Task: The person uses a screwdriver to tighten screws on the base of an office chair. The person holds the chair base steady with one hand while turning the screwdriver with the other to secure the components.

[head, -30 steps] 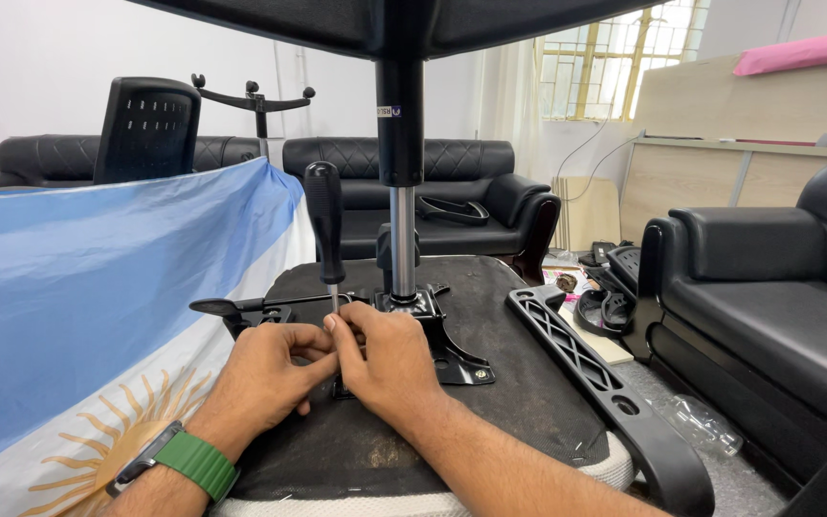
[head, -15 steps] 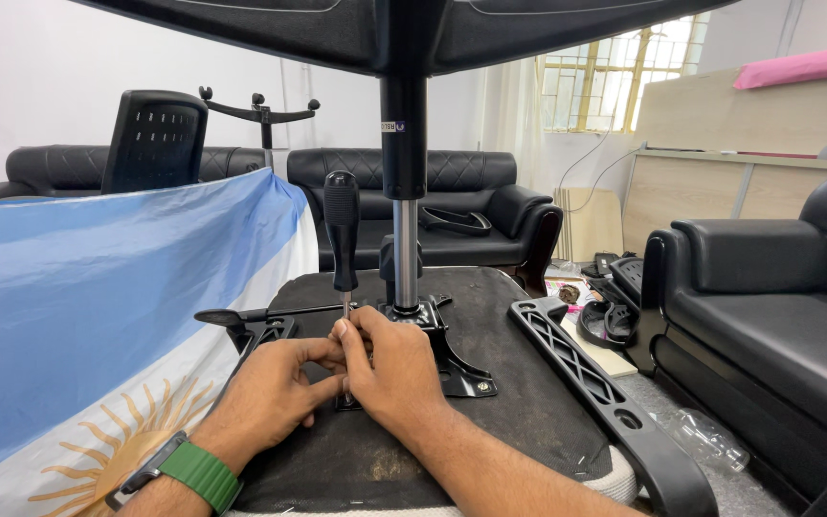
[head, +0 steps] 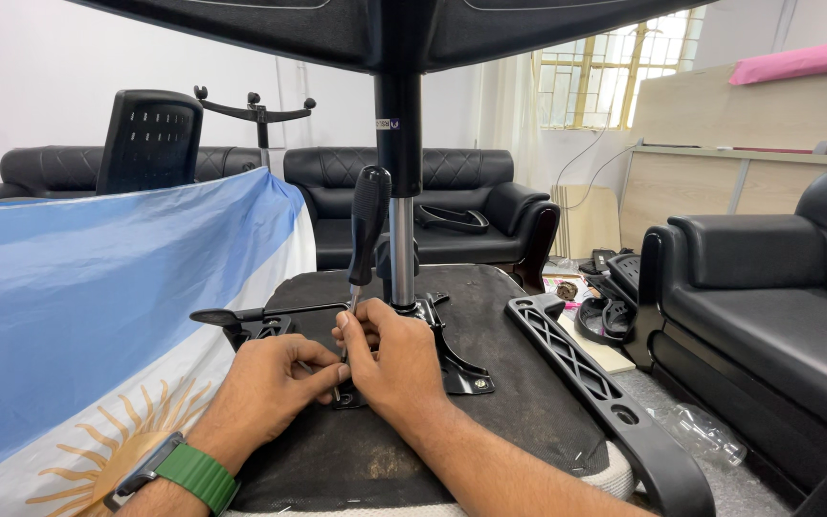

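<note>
The upturned chair seat [head: 490, 316], broad, black and likely heavy and stiff, lies on the table with its gas post upright, while the screwdriver [head: 368, 235], light with a grippy black handle best held high, stands pinched at its shank by both hands, left [head: 275, 378] and right [head: 390, 359].

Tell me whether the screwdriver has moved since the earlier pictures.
Yes. The screwdriver handle has leaned right, closer to the fixed chrome column, though the camera shifted too. Both hands, left and right, grip its shaft.
</note>
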